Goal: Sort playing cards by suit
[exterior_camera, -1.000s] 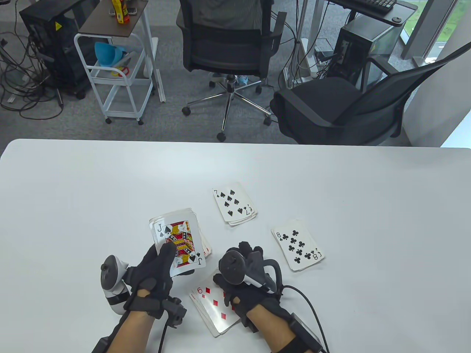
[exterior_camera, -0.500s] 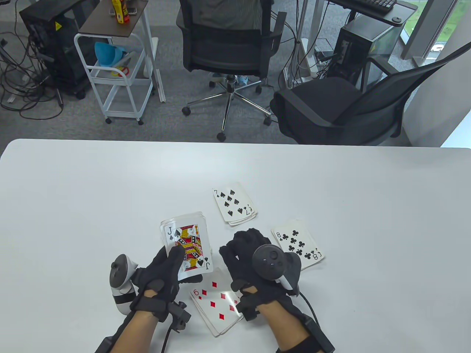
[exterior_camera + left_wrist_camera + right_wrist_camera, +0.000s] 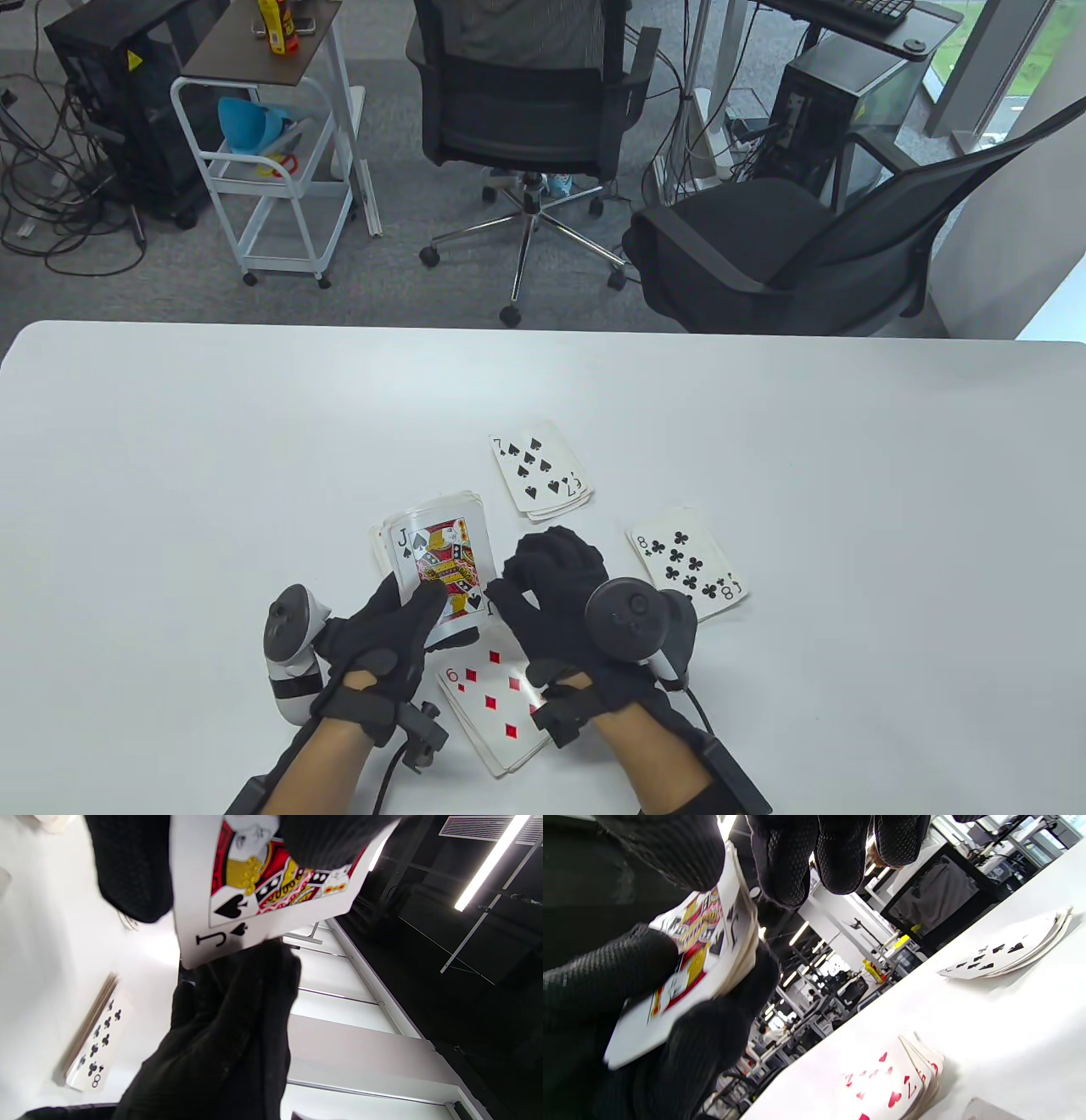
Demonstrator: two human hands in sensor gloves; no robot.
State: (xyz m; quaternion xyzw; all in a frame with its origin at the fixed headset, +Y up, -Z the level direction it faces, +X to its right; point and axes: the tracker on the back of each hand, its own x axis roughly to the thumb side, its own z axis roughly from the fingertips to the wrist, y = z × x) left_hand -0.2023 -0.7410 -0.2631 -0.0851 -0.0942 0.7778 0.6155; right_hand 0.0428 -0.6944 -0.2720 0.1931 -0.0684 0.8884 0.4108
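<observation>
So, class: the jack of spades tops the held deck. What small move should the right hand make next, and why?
Probably the right hand, already at the card's edge, pinches the jack of spades off the deck in the left hand and carries it to the spades pile, since its suit matches.

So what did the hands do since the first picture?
The right hand left the diamonds pile and moved to the jack of spades, now touching its corner. The left hand, holding the deck, drifted right. The spades pile and clubs pile stayed put.

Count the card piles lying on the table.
4: spades pile farthest, clubs pile right, diamonds pile nearest, hearts pile seen only in the right wrist view. Others may be hidden.
</observation>
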